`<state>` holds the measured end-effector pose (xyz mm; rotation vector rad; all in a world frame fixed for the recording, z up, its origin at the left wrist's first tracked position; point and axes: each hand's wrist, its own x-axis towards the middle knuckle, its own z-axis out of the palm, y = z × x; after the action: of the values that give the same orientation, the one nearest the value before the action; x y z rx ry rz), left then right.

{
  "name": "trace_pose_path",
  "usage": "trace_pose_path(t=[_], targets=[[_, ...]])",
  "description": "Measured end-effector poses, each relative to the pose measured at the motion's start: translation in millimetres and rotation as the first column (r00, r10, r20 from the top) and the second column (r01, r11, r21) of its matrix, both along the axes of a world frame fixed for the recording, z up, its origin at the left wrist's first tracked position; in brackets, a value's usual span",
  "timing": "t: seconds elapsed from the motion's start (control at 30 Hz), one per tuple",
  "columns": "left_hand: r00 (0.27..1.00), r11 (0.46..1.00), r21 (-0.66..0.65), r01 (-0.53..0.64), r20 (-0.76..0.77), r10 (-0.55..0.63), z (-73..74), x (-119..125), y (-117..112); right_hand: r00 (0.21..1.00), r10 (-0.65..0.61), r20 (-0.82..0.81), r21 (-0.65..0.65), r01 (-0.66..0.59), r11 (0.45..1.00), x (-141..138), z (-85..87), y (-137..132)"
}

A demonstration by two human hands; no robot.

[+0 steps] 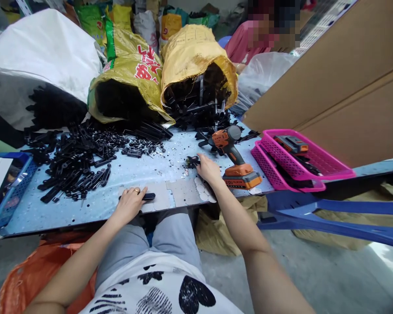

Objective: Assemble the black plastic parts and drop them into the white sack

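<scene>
My left hand (pixel 131 203) is closed over a slim black plastic part (pixel 149 196), pressing it onto the grey cardboard strip (pixel 160 201) at the table's front edge. Only the ends of that part show. My right hand (pixel 208 168) reaches forward, its fingertips pinched at a small dark piece (pixel 193 162) on the blue tabletop; its exact shape is unclear. Just right of this hand an orange and grey cordless drill (pixel 231 152) rests on its battery, its head pointing left.
Black plastic parts and small screws (pixel 85 157) are heaped on the left. Behind stand a white sack (pixel 49 43), a yellow-green sack (pixel 127 83) and a yellow sack (pixel 196 52). Pink baskets (pixel 340 172), one with a battery, sit right beside tall cardboard (pixel 334 87). A person (pixel 245 39) is beyond.
</scene>
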<state>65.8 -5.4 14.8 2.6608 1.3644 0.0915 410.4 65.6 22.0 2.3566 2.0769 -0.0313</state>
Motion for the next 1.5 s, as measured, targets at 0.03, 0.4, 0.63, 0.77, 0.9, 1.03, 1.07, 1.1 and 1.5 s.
trace_pose_path(t=[0.03, 0.4, 0.63, 0.77, 0.9, 1.03, 1.07, 1.1, 1.5], targets=[[1.0, 1.0, -0.01, 0.016, 0.019, -0.016, -1.9, 0.5, 0.5, 1.0, 0.01, 0.018, -0.032, -0.009, 0.999, 1.2, 3.6, -0.1], [0.992, 0.999, -0.042, 0.005, 0.126, 0.001, -10.6, -8.6, 6.4, 0.545, 0.835, -0.077, -0.072, -0.838, 0.541, -72.2, 8.6, -54.9], [0.993, 0.998, -0.056, -0.004, 0.113, 0.01, -8.9, 3.9, 7.1, 0.955, 0.294, -0.03, -0.161, -0.295, 0.942, -108.6, 4.4, -60.7], [0.989, 0.993, -0.113, 0.045, 0.142, -0.029, -6.7, 5.0, 10.8, 0.816, 0.551, -0.175, -0.183, -0.577, 0.796, -92.5, 15.5, -66.5], [0.986, 0.983, -0.169, 0.075, 0.158, -0.048, 0.7, 10.1, 13.5, 0.676, 0.709, -0.198, -0.239, -0.735, 0.634, -89.2, 13.7, -77.9], [0.992, 0.98, -0.182, 0.073, 0.116, -0.052, 9.2, 18.6, 12.1, 0.712, 0.685, -0.157, -0.243, -0.7, 0.671, -103.9, 7.8, -83.6], [0.993, 0.981, -0.178, 0.071, 0.108, -0.052, 10.2, 19.5, 11.5, 0.716, 0.68, -0.157, -0.242, -0.696, 0.677, -106.7, 8.1, -84.5], [0.993, 0.983, -0.173, 0.069, 0.107, -0.051, 10.5, 19.9, 10.9, 0.72, 0.676, -0.159, -0.243, -0.692, 0.68, -108.5, 9.3, -85.4], [0.973, 0.99, -0.075, 0.119, 0.207, -0.101, 2.6, 11.2, 9.4, 0.758, 0.651, -0.048, -0.225, -0.643, 0.732, -118.7, 38.2, -95.5]])
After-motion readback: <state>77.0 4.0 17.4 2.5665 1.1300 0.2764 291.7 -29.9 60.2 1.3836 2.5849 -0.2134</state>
